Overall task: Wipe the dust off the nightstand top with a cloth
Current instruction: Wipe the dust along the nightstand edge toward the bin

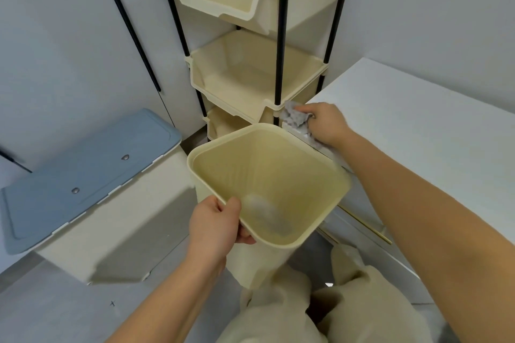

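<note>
The white nightstand top [418, 131] fills the right side of the view. My right hand [327, 124] is shut on a crumpled grey cloth [294, 115] at the top's left front corner, the cloth hanging over the edge. My left hand [214, 224] grips the near rim of a cream plastic bin [267, 184], held just below that corner with its mouth open upward. A blurred grey clump [262, 214] shows inside the bin.
A cream tiered storage rack [250, 72] with black posts stands behind the bin, against the wall. A white box with a blue-grey lid [89, 172] sits on the floor at left. My knees in beige trousers [320, 312] are at the bottom.
</note>
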